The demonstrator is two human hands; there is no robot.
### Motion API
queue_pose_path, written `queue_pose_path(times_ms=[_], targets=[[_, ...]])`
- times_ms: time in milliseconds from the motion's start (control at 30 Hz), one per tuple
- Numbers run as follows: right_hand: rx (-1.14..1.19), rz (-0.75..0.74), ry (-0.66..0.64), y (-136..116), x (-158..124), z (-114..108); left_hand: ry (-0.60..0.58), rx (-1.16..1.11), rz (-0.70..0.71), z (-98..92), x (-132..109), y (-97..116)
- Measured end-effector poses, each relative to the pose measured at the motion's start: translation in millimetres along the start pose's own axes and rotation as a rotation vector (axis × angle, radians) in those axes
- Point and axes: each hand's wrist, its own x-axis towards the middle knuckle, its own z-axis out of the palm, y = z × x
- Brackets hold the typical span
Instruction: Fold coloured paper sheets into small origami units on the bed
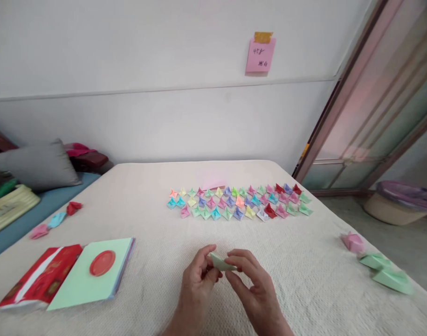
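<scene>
Between my hands, above the near middle of the table, is a small piece of folded pale green paper (pixel 221 263). My left hand (pixel 198 275) pinches its left end between thumb and fingers. The bent fingers of my right hand (pixel 251 280) close about its right end, the thumb lower down. Beyond the hands, several small folded paper boats (pixel 211 202) in many colours stand in three rows. A stack of coloured paper sheets (pixel 84 284), light green on top, lies to the left with a round red lid (pixel 102 263) on it.
A red and white packet (pixel 42 275) lies beside the stack. Folded paper pieces (pixel 57 219) sit along the left edge; pink (pixel 353 242) and green ones (pixel 391 277) sit near the right edge. A wall (pixel 199 126) with a pink note (pixel 260 55) rises behind the cloth-covered table (pixel 154 261).
</scene>
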Motion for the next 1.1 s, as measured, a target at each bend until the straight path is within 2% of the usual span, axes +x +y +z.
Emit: queue_pose_path(times_ms=[233,333,433,600,700,800,867,967,1100], targets=[[-0.432,-0.312,0.06,13,-5,3,0.112,0.192,0.085,-0.1,-1,-10],[-0.436,-0.31,0.046,10,-6,4,0.158,0.238,0.084,0.2,-1,-11],[-0.354,-0.173,0.009,6,-7,7,0.171,0.306,0.081,0.6,-2,-10],[-0.119,0.157,-0.021,3,-3,12,0.142,0.429,0.079,2.6,-5,-7],[0.058,0.33,-0.044,3,3,9,0.069,0.499,0.059,3.6,-6,2],[0.289,0.519,-0.151,3,8,1,-0.095,0.39,-0.022,1.7,-4,16],[0.439,0.599,-0.214,3,10,-3,-0.155,0.27,-0.108,-0.7,-2,23],[0.608,0.642,-0.239,2,10,-3,-0.229,0.076,-0.246,-3.0,-1,30],[0.701,0.673,-0.233,2,8,1,-0.289,-0.091,-0.339,-2.2,-3,34]])
